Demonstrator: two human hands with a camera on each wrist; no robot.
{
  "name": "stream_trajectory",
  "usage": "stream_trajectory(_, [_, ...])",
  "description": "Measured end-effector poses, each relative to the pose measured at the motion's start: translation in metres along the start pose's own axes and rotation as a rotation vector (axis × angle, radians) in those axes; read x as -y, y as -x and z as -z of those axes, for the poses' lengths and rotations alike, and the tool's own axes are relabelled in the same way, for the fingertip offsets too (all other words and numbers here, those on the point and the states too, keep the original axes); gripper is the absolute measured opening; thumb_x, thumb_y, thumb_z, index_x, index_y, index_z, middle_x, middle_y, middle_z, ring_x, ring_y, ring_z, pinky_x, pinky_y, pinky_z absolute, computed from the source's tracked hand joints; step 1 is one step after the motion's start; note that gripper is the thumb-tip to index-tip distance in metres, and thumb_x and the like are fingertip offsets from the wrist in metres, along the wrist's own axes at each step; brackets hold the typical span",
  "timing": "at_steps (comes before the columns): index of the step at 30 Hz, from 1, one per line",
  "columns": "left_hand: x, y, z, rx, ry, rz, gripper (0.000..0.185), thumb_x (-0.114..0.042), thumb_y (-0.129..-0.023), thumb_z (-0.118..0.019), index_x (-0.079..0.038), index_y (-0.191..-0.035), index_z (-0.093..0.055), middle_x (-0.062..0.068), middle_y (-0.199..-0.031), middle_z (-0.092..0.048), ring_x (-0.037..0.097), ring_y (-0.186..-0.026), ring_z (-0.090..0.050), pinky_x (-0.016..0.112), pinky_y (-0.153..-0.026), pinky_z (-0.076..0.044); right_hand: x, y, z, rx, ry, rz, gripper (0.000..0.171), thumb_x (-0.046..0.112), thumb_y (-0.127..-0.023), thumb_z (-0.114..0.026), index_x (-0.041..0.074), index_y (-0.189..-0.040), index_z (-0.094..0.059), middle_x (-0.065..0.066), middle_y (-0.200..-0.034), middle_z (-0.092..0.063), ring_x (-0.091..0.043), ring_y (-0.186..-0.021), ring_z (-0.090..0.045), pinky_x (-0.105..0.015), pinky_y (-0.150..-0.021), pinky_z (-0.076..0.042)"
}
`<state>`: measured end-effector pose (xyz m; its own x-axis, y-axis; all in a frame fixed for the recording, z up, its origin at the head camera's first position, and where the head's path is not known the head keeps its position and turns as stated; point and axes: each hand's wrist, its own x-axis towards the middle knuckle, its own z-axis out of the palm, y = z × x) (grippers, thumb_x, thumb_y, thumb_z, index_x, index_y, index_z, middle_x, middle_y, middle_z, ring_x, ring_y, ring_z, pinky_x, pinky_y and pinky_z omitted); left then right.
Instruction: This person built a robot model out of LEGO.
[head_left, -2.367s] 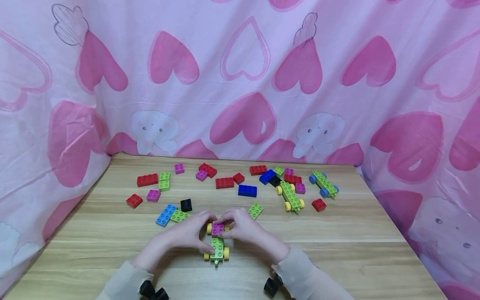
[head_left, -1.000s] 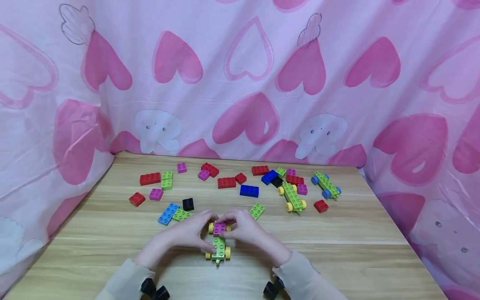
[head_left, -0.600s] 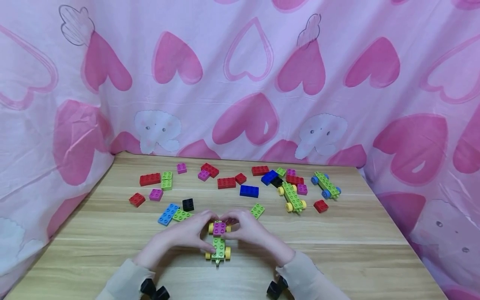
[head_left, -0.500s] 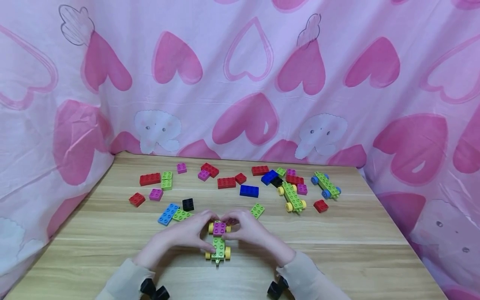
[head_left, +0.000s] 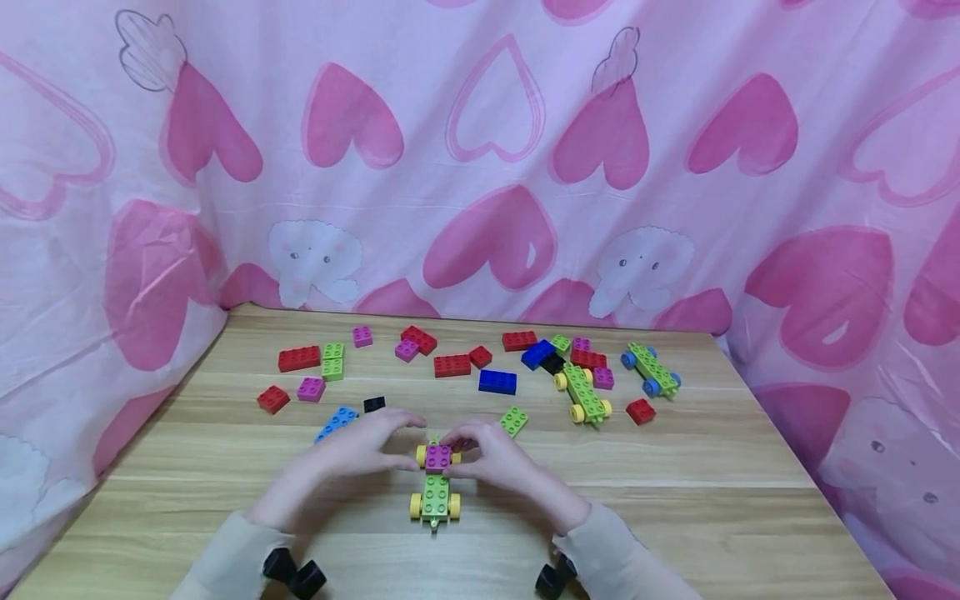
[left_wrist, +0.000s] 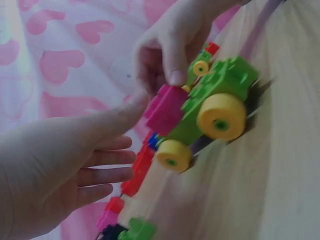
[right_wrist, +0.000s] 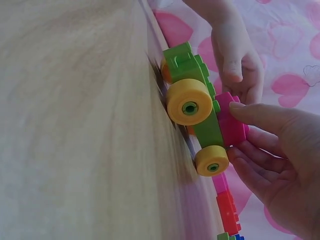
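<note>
A green toy car base (head_left: pixel 436 497) with yellow wheels stands on the wooden table in front of me. On the studs at its far end sits a magenta 2x2 brick (head_left: pixel 438 457). With thumb and fingers, my right hand (head_left: pixel 491 454) pinches that brick from the right; the right wrist view shows the thumb against the brick (right_wrist: pixel 231 120). To the left, my left hand (head_left: pixel 367 446) is spread, its fingers (left_wrist: pixel 107 167) extended and holding nothing. Its thumb tip points at the brick; whether they touch I cannot tell.
Behind the left hand lie a light blue brick (head_left: pixel 337 422) and a black brick (head_left: pixel 374 404). Further back are red bricks (head_left: pixel 452 366), a dark blue brick (head_left: pixel 497 382), a second yellow-wheeled car base (head_left: pixel 582 394) and a blue-wheeled one (head_left: pixel 650 369). A pink heart-print curtain (head_left: pixel 480 167) surrounds the table.
My left hand has let go of the car base and drawn back to the left, now covering the green brick behind it. The right hand stays at the magenta brick.
</note>
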<state>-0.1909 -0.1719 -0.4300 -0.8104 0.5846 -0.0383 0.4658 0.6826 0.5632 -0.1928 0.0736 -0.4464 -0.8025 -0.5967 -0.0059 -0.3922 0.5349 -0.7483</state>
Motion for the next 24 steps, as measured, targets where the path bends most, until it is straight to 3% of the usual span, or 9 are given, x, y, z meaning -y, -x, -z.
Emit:
stream_trajectory(7, [0.012,0.009,0.011,-0.059,-0.062,-0.027,0.052,-0.029,-0.084,-0.076,-0.007,-0.129,-0.061,0.008,-0.131,-0.063,0.032,-0.124,-0.056,0.053,-0.103,-0.046,0.001,0.001,-0.001,0.002,0.012,-0.006,0.036,0.024,-0.082,-0.079,0.017,-0.116,-0.070,0.005,-0.109,-0.069,-0.005,-0.099,-0.063,-0.023,-0.090,-0.052])
stream_trajectory(15, [0.027,0.014,0.013,-0.062,-0.111,-0.073,0.054,-0.016,-0.078,-0.080,-0.003,-0.127,-0.061,0.011,-0.127,-0.064,0.032,-0.119,-0.059,0.051,-0.101,-0.048,0.001,0.001,-0.002,-0.002,0.016,-0.016,0.036,0.025,-0.081,-0.079,0.017,-0.116,-0.069,0.005,-0.111,-0.069,-0.005,-0.100,-0.063,-0.022,-0.090,-0.052])
stream_trajectory(24, [0.039,0.013,0.012,-0.044,-0.158,-0.083,0.044,-0.011,-0.077,-0.080,-0.004,-0.118,-0.067,0.010,-0.119,-0.068,0.030,-0.113,-0.063,0.047,-0.097,-0.051,0.000,0.001,-0.001,-0.006,0.015,-0.006,0.036,0.024,-0.082,-0.079,0.016,-0.116,-0.069,0.003,-0.111,-0.070,-0.007,-0.100,-0.064,-0.022,-0.089,-0.052])
